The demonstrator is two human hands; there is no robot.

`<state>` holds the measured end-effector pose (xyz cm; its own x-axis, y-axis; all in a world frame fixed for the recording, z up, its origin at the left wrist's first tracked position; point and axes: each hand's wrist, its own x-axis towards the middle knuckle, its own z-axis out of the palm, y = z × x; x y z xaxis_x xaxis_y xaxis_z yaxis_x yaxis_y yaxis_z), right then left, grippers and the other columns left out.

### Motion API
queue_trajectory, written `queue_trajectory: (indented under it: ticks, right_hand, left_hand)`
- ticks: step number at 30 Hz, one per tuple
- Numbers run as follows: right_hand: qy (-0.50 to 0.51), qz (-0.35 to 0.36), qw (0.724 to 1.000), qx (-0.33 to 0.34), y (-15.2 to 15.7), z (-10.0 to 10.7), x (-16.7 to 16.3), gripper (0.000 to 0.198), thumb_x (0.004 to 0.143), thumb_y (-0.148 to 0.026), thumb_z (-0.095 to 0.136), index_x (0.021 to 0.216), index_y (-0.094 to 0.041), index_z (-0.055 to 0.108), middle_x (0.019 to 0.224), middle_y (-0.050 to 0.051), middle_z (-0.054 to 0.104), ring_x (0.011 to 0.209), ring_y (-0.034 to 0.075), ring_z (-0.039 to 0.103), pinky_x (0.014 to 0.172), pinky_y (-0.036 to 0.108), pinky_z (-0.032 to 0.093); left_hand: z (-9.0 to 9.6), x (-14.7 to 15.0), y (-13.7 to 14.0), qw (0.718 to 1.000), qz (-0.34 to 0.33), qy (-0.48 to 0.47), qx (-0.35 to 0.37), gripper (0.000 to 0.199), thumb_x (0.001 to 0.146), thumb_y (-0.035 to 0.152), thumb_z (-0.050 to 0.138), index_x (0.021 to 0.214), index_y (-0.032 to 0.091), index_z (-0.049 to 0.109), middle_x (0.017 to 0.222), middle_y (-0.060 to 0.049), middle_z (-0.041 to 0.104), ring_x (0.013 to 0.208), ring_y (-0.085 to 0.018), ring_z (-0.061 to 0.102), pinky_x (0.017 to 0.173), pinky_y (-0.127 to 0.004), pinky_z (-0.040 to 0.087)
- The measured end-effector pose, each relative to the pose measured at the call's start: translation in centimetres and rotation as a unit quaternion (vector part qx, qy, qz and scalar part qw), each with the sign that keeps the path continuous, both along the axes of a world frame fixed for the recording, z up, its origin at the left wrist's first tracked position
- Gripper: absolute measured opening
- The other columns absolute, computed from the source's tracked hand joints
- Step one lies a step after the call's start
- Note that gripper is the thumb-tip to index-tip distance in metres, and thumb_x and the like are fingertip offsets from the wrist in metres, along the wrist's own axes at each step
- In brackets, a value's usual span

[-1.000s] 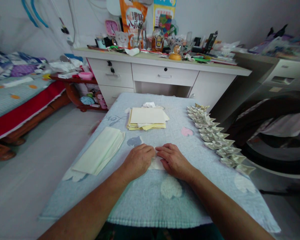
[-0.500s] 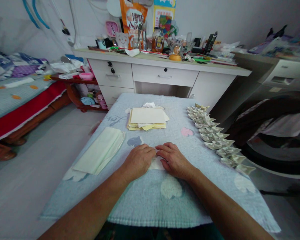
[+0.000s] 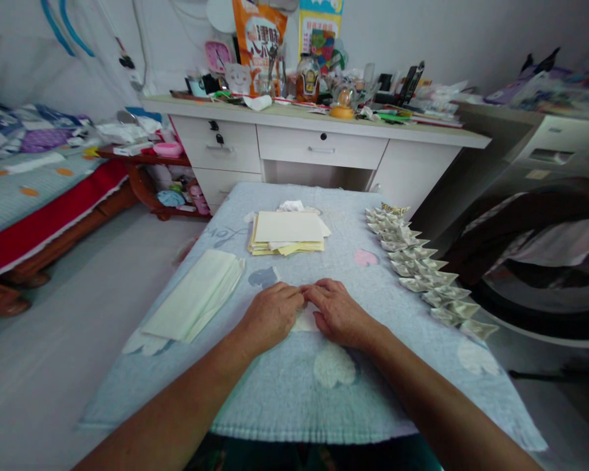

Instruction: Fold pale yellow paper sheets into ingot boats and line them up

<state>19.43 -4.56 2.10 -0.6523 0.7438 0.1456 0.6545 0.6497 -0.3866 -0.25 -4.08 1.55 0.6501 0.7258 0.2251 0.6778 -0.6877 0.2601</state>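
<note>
Between my hands a small pale piece of paper (image 3: 304,321) lies on the cloth-covered table, partly hidden by my fingers. My left hand (image 3: 273,315) is closed at its left side, fingertips pressed on the paper's upper part. From the right, my right hand (image 3: 338,313) rests on the same paper with its fingers bent and pressed together near the left fingertips. Beyond them sits a stack of cream and yellow paper sheets (image 3: 288,227). Folded pale green paper (image 3: 194,297) lies left of my left hand. Several folded paper boats (image 3: 415,265) stand in rows at the right.
The light blue patterned tablecloth (image 3: 255,405) covers the table. Behind it stands a white desk (image 3: 324,147) crowded with a jar (image 3: 307,80), an orange bag (image 3: 260,42) and other items. A washing machine (image 3: 544,157) is at the right, a bed (image 3: 39,176) at the left.
My right fingertips have shifted slightly left and now meet the left fingertips over the paper. The view has moved a little; the other things stay in place.
</note>
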Motion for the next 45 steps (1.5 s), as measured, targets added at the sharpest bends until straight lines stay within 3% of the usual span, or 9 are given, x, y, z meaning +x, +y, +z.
queue_trajectory:
  ticks: [3,10,18,27,31,35,42,45]
  right_hand:
    - [0.0,-0.004,1.0,-0.001,0.0,0.0,0.0,0.047,0.074,-0.007,0.051,0.12,-0.017,0.053,0.125,0.007,0.059,0.112,0.026,0.045,0.098,0.042,0.033]
    - [-0.003,-0.004,1.0,0.011,0.0,-0.2,0.1,0.049,0.075,-0.008,0.051,0.124,-0.016,0.052,0.127,0.008,0.058,0.114,0.026,0.045,0.1,0.043,0.032]
    - [-0.014,-0.001,1.0,0.012,0.1,-0.1,0.1,0.048,0.078,-0.01,0.051,0.126,-0.015,0.052,0.131,0.008,0.057,0.115,0.026,0.045,0.101,0.043,0.032]
    - [-0.01,0.001,1.0,0.012,0.1,0.0,0.2,0.048,0.076,-0.008,0.051,0.123,-0.016,0.053,0.131,0.008,0.056,0.115,0.026,0.045,0.101,0.045,0.032]
    - [-0.005,0.005,1.0,0.013,0.1,-0.2,0.4,0.047,0.078,-0.009,0.05,0.125,-0.016,0.052,0.132,0.007,0.055,0.115,0.027,0.044,0.101,0.045,0.032]
    - [-0.002,0.005,1.0,0.012,0.1,-0.3,0.4,0.054,0.078,-0.009,0.05,0.131,-0.017,0.047,0.133,0.008,0.055,0.116,0.026,0.043,0.102,0.045,0.03]
    - [0.008,-0.001,1.0,0.003,0.0,-0.4,0.5,0.059,0.075,-0.008,0.05,0.134,-0.016,0.044,0.131,0.008,0.055,0.116,0.026,0.042,0.103,0.046,0.028]
    - [0.011,0.001,1.0,-0.001,-0.1,-0.3,0.4,0.059,0.076,-0.008,0.05,0.133,-0.017,0.044,0.129,0.008,0.056,0.115,0.026,0.042,0.102,0.046,0.028]
  left_hand:
    - [0.2,0.1,-0.3,1.0,0.013,0.012,0.017,0.013,0.086,0.013,0.049,0.092,0.017,0.06,0.101,-0.006,0.065,0.095,-0.02,0.055,0.087,-0.034,0.047]
    - [0.6,0.2,-0.6,0.998,0.017,0.053,0.013,0.013,0.085,0.012,0.051,0.093,0.017,0.06,0.092,-0.005,0.066,0.094,-0.021,0.056,0.086,-0.035,0.047]
    - [0.5,0.0,-2.0,0.995,0.028,0.089,0.021,0.03,0.079,0.003,0.05,0.104,0.016,0.06,0.11,-0.008,0.065,0.099,-0.024,0.056,0.086,-0.039,0.048]
    - [0.5,-2.8,-4.4,0.994,0.044,0.104,0.005,0.025,0.082,0.003,0.048,0.097,0.016,0.062,0.112,-0.008,0.066,0.102,-0.024,0.057,0.088,-0.04,0.049]
    - [0.3,-3.8,-4.9,0.994,0.042,0.096,0.012,0.031,0.083,0.002,0.046,0.105,0.016,0.061,0.117,-0.01,0.065,0.103,-0.023,0.057,0.089,-0.039,0.048]
    - [0.9,-4.0,-4.4,0.994,0.047,0.101,-0.014,0.03,0.084,0.006,0.047,0.109,0.017,0.06,0.104,-0.009,0.067,0.096,-0.023,0.06,0.084,-0.037,0.048]
    - [2.6,-2.3,-1.2,0.992,0.028,0.122,-0.017,0.019,0.088,0.016,0.047,0.086,0.019,0.066,0.075,-0.005,0.067,0.072,-0.021,0.06,0.071,-0.035,0.045]
    - [2.3,-1.5,0.0,0.998,0.013,0.067,-0.005,0.019,0.089,0.018,0.048,0.085,0.018,0.067,0.081,-0.005,0.066,0.082,-0.02,0.059,0.075,-0.032,0.045]
